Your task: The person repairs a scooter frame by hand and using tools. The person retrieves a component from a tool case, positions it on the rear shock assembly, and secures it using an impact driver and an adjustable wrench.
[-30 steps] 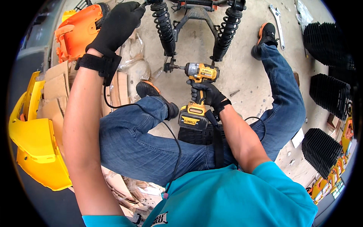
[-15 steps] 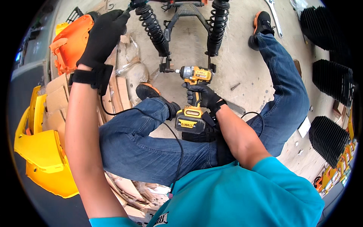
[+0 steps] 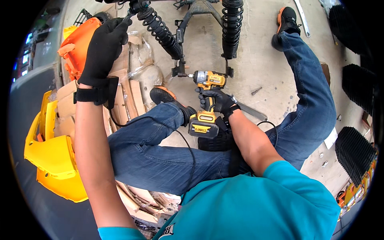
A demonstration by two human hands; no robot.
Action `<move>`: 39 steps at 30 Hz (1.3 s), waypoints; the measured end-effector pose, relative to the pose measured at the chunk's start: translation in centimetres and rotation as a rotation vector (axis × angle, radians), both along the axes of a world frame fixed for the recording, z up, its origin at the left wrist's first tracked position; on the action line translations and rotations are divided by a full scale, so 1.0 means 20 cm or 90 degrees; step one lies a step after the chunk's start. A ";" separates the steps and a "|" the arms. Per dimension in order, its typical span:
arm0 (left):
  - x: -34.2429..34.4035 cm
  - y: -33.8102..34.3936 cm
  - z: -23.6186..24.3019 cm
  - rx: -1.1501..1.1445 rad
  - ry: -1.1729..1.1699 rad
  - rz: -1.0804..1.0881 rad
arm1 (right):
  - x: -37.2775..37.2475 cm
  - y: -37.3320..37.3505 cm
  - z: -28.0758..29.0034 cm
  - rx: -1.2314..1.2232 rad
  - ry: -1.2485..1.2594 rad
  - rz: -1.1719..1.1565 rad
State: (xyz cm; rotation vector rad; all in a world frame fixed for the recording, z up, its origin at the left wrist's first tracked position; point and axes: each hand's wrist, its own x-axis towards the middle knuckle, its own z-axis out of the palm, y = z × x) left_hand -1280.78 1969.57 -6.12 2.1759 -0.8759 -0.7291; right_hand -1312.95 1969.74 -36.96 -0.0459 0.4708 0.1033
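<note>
We see the right hand (image 3: 216, 101), in a black glove, wrapped tightly around the grip of a yellow and black cordless impact driver (image 3: 207, 102). Its nose points toward the left shock absorber (image 3: 160, 30), and the bit sits at the small bracket (image 3: 179, 72) at that spring's lower end. The right shock absorber (image 3: 232, 26) stands just beyond the driver, its lower mount close to the tool's rear. The driver's battery hangs below, near the black shoe (image 3: 170, 98) of the bent leg.

The left hand (image 3: 105, 48), also gloved, is curled around something at the upper end of the left shock absorber; we cannot tell exactly what the fingers pinch. An orange plastic panel (image 3: 78, 50) lies just outside that hand, and yellow panels (image 3: 52, 152) sit farther from the driver, past the flattened cardboard (image 3: 124, 92).

Compared with half a second ago, the left hand has shifted closer to the spring's top, while the driver remains at the same bracket.
</note>
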 end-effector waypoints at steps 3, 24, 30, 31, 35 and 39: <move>0.01 0.01 0.01 0.012 -0.037 -0.029 | 0.02 0.00 -0.02 -0.002 0.014 0.012; -0.03 0.00 0.04 0.020 -0.024 -0.011 | 0.10 -0.08 -0.07 0.020 -0.018 -0.034; 0.02 0.02 -0.01 0.006 -0.054 -0.023 | 0.09 -0.07 -0.08 0.048 -0.059 -0.023; 0.03 0.02 -0.02 0.005 -0.064 -0.034 | 0.08 -0.07 -0.07 0.046 -0.052 -0.012; 0.02 0.01 0.00 0.020 -0.101 -0.054 | 0.06 -0.05 0.01 0.035 -0.035 0.051; 0.07 0.02 -0.04 -0.039 -0.123 -0.120 | 0.05 -0.06 0.22 -0.044 -0.003 0.138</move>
